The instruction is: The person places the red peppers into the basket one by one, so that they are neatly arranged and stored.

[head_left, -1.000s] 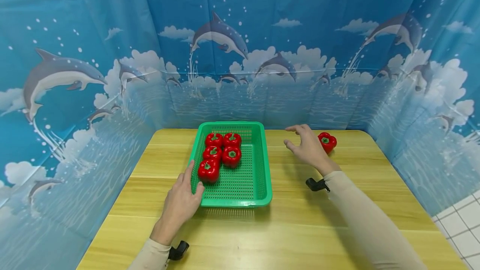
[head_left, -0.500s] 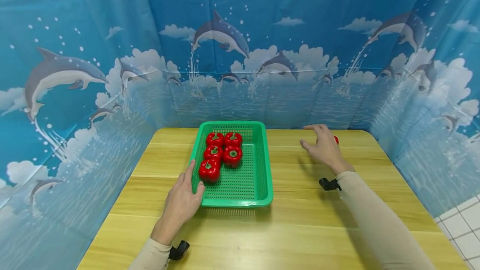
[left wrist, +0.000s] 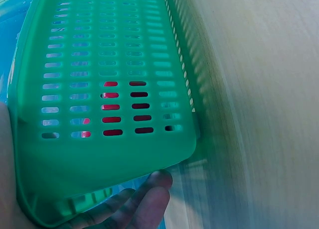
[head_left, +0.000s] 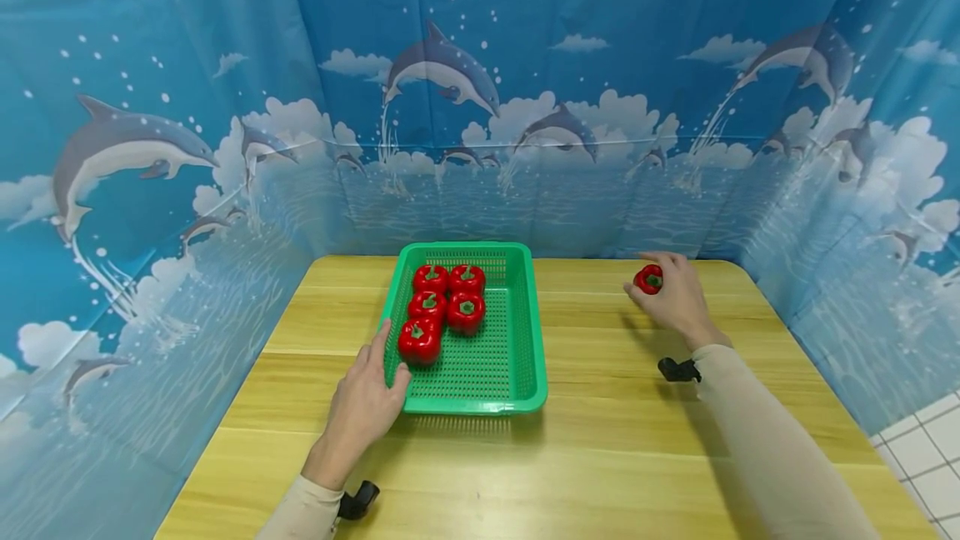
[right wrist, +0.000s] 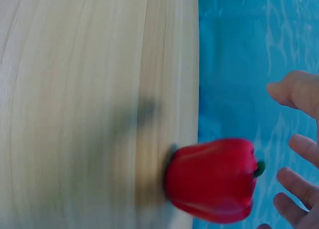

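Note:
The green plastic basket (head_left: 537,340) stands on the table with several red bell peppers (head_left: 420,342) grouped toward its left side. At the basket's front left corner my left hand (head_left: 363,402) holds the rim; in the left wrist view its fingertips (left wrist: 159,180) curl at the edge beside the slotted wall. One more red bell pepper (head_left: 647,278) stands alone on the right of the table. My right hand (head_left: 677,298) is over it with thumb and fingers spread. In the right wrist view, a gap separates the fingers (right wrist: 299,186) from that pepper (right wrist: 212,181) and its green stem.
The wooden table (head_left: 585,457) has its far edge just behind the basket and the lone pepper. A blue dolphin-print curtain (head_left: 480,190) hangs behind the table and along both sides. White tiles (head_left: 922,448) show at the lower right.
My right hand has moved right, from left of the lone pepper to over it, passing in front of it midway. The left hand and basket stay in place.

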Demonstrator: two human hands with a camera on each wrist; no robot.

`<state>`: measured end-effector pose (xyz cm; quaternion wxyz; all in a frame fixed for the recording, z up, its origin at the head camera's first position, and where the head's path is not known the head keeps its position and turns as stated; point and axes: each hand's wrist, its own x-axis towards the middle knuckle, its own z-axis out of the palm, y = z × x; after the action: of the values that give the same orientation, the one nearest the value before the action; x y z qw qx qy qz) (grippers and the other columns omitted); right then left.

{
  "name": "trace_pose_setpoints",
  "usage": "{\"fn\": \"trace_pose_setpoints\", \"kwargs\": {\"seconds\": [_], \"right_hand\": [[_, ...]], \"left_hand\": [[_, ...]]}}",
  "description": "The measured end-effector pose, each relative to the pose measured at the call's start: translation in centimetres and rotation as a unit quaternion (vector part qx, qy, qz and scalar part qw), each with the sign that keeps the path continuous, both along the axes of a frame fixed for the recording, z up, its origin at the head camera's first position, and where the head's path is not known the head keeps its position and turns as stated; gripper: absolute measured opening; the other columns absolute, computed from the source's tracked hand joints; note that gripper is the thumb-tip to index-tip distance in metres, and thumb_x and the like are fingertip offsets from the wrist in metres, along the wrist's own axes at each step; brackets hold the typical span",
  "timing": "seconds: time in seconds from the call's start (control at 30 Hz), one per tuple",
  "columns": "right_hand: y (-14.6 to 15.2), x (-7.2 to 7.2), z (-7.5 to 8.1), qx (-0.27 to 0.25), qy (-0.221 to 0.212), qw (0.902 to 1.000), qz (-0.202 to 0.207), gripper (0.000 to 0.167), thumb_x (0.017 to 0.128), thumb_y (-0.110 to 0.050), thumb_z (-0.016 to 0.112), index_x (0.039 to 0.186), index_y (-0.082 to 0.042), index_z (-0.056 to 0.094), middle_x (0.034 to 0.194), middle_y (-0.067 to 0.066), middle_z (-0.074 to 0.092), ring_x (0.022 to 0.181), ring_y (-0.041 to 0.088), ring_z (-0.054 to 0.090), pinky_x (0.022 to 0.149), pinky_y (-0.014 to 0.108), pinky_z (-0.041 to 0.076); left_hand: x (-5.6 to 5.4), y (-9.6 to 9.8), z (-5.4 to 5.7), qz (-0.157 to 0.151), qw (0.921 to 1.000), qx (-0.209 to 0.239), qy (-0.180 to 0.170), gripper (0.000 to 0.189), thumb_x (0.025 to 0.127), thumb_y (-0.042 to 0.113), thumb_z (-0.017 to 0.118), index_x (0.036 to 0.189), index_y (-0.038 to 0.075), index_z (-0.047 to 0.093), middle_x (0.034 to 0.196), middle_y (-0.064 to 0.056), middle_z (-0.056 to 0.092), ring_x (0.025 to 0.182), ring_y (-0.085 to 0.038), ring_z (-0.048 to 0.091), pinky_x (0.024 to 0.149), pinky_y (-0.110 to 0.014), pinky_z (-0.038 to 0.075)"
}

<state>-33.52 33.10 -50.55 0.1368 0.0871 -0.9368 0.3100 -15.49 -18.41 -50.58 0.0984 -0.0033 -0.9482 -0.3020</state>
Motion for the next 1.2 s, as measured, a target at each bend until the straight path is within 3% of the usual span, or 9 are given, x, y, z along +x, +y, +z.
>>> {"fn": "trace_pose_setpoints", "kwargs": {"seconds": [0.3, 0.63, 1.2], "right_hand": [[1.6, -0.2, -0.9, -0.02, -0.038, 0.999, -0.014, 0.082, 0.109, -0.039, 0.082, 0.175, -0.003, 0.049, 0.178, 0.042, 0.034, 0.161, 0.073, 0.027, 0.113, 0.085, 0.049], [2.3, -0.4, -1.7, -0.024, -0.059, 0.9977, -0.022, 0.088, 0.108, -0.038, 0.084, 0.179, -0.004, 0.043, 0.179, 0.043, 0.03, 0.158, 0.075, 0.028, 0.112, 0.086, 0.05], [2.3, -0.5, -2.2, -0.029, -0.054, 0.9981, -0.009, 0.081, 0.109, -0.02, 0.083, 0.176, 0.002, 0.043, 0.168, 0.046, 0.041, 0.147, 0.068, 0.046, 0.115, 0.084, 0.051]], "left_hand": [[-0.1, 0.0, -0.1, 0.002, 1.0, -0.002, -0.001, 0.082, 0.114, 0.027, 0.065, 0.187, 0.015, 0.029, 0.144, -0.029, 0.071, 0.072, -0.025, 0.059, 0.061, -0.037, 0.049], [-0.1, 0.1, 0.1, 0.002, 1.0, -0.002, 0.001, 0.082, 0.114, 0.026, 0.066, 0.186, 0.014, 0.029, 0.145, -0.03, 0.071, 0.072, -0.026, 0.06, 0.061, -0.037, 0.051], [-0.2, 0.1, -0.1, 0.002, 1.0, 0.003, -0.002, 0.083, 0.113, 0.025, 0.065, 0.187, 0.015, 0.028, 0.136, -0.028, 0.072, 0.068, -0.024, 0.054, 0.058, -0.036, 0.045]]}}
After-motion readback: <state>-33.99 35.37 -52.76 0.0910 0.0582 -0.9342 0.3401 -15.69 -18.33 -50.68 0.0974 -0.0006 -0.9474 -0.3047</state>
